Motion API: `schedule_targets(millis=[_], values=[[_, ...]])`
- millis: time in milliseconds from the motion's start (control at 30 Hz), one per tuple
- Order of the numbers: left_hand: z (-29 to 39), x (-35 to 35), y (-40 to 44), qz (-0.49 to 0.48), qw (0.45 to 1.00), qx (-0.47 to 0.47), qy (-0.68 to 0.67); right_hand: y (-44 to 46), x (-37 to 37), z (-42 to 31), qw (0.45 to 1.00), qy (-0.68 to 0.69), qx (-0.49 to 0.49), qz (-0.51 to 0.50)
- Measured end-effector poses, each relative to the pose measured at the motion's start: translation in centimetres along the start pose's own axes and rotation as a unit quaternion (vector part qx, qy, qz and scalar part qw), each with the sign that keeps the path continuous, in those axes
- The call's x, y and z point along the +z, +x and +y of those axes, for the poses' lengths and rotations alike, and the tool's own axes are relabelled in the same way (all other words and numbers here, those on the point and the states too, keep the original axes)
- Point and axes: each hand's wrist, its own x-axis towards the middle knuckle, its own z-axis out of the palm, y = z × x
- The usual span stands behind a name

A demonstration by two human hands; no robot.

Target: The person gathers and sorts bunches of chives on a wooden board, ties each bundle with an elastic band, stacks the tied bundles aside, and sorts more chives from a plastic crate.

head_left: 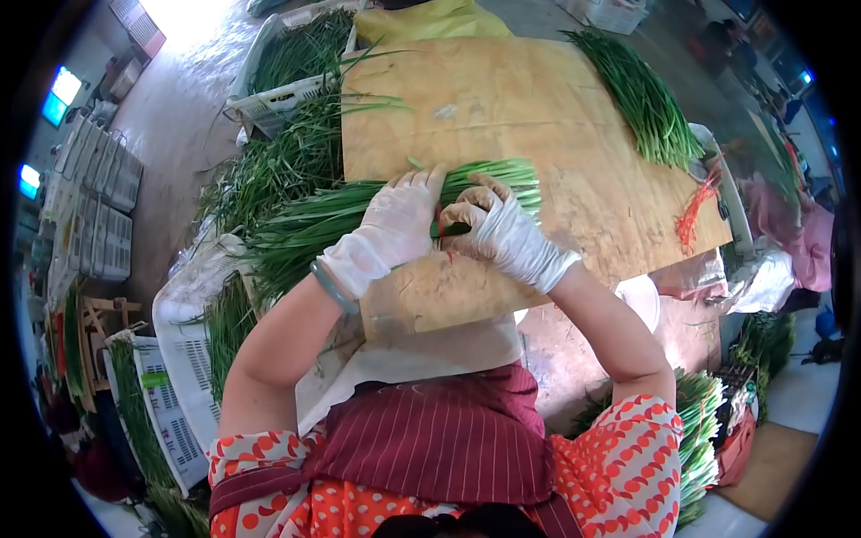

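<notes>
Across the pale brown wooden board (502, 99), a long bundle of leafy green stalks (314, 215) lies sideways beneath both hands!
Leaves spill over the left edge, pale ends point right; the white-gloved left hand (408, 215) curls round the middle, the white-gloved right hand (504, 224), nearer those ends, bends its fingers beside a thin red strand (439, 217), pinch unclear.

The wide, round-edged head view looked forward and steeply down past the dark-red pinstriped cloth apron (439, 439) onto the nearby tan rectangular wooden board (502, 108).
</notes>
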Motion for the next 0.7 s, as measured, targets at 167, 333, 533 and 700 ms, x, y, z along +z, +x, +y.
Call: schedule_targets(millis=[167, 333, 533, 700], values=[[-0.1, 0.1, -0.1, 0.02, 0.999, -0.013, 0.021, -2.1, -0.3, -0.3, 0.995, 0.066, 0.072, 0.032], [0.0, 0.3, 0.1, -0.01, 0.999, -0.028, 0.018, -0.1, -3.7, -1.6, 0.984, 0.091, 0.15, 0.005], [-0.2, -0.2, -0.4, -0.006, 0.997, -0.04, -0.069, 2.7, -1.8, 1.2, 0.997, -0.034, 0.005, -0.07], [-0.1, 0.0, -0.5, -0.015, 0.996, -0.039, -0.074, 3.8, -2.0, 1.5, 0.99, -0.03, -0.016, -0.135]])
